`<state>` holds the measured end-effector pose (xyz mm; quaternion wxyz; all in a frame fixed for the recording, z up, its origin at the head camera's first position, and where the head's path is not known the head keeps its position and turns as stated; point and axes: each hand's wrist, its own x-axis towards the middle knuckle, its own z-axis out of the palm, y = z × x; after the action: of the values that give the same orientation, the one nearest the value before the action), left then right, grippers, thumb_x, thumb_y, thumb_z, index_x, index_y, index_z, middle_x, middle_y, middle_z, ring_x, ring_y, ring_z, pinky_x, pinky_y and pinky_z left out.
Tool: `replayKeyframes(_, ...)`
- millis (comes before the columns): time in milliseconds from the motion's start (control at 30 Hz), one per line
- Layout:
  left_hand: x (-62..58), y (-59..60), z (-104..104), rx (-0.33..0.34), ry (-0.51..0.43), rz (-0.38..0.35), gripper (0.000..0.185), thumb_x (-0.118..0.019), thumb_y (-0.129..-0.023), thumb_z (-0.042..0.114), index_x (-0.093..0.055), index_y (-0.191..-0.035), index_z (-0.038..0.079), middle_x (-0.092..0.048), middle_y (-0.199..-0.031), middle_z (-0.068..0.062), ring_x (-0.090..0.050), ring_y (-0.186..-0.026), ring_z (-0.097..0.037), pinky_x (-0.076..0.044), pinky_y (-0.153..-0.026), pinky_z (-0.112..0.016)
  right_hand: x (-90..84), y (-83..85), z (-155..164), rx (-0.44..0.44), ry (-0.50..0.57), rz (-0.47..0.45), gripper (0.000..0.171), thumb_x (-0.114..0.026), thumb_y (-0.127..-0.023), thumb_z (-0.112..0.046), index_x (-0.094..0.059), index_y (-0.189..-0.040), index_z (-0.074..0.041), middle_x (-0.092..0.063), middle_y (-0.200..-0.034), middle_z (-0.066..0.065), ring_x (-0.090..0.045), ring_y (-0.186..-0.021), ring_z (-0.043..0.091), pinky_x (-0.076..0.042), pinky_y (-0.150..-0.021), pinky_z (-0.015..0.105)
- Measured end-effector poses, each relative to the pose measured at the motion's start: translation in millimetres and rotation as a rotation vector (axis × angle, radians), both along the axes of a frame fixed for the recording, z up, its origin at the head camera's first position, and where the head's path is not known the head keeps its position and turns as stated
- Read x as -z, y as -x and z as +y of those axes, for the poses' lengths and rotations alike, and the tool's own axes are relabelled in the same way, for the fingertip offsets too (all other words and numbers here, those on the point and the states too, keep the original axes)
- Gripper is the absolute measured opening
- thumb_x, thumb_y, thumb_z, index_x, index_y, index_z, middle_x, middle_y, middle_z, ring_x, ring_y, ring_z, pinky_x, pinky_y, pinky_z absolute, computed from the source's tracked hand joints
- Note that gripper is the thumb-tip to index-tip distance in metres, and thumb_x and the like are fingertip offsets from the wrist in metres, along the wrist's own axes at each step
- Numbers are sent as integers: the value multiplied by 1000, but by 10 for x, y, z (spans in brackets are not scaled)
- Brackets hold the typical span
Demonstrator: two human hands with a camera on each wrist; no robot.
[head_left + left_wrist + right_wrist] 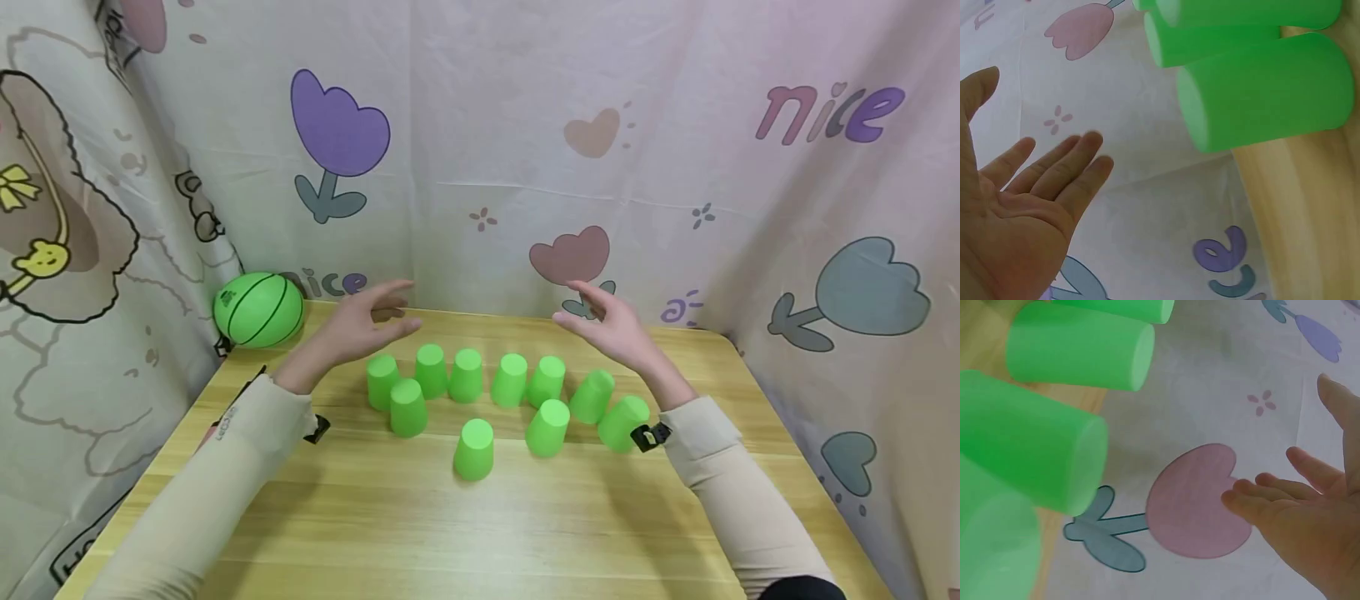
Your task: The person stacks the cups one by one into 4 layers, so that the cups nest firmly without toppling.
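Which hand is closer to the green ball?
Left. The left hand hovers just right of the ball, above the cups; the right hand is far across the table, beyond the cups.

The person wears a long-sleeved top in a pale beige, its fabric smooth and lightly creased along both forearms. The left sleeve [225, 467] carries a small line of dark lettering near the cuff, too small to read. The right sleeve [738, 483] is plain, and a strip of dark cloth shows at its lower end. A small black clip or mount [649, 435] sits at each wrist, just past the cuff. Both hands are bare, without rings or gloves.
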<state>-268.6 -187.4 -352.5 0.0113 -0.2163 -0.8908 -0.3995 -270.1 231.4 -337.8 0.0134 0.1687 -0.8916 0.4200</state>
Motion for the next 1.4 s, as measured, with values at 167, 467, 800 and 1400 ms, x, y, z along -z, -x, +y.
replayKeyframes(167,106,-25,-86,-3,-8,-30,66,-74,-99,40,-50,-156,17,-70,-136,-20,-69,-125,-39,-55,-108,-58,101,-51,164,-15,88,-38,70,-73,-100,-38,-46,-158,-8,-49,-162,16,-45,-152,36,-37,-127,52)
replayKeyframes(467,344,-130,-266,25,-13,-52,59,-76,-98,32,-57,-150,10,-70,-133,-25,-68,-124,-42,-53,-110,-60,330,-168,434,22,73,-117,59,-77,-98,-39,-60,-146,-10,-65,-146,15,-65,-133,33,-55,-99,16)
replayKeyframes(800,558,-298,-464,38,-44,-55,57,-76,-99,23,-56,-149,6,-67,-139,-27,-65,-128,-45,-52,-111,-61,646,-314,744,-1,31,-153,61,-78,-97,-33,-58,-148,-5,-62,-149,20,-58,-139,40,-47,-118,52)
replayKeyframes(1400,724,-358,-534,87,-71,-79,55,-73,-98,12,-55,-149,0,-66,-138,-27,-65,-128,-45,-52,-110,-59,842,-371,723,-46,43,-193,65,-81,-94,-22,-55,-148,4,-65,-141,25,-67,-126,38,-54,-95,14)
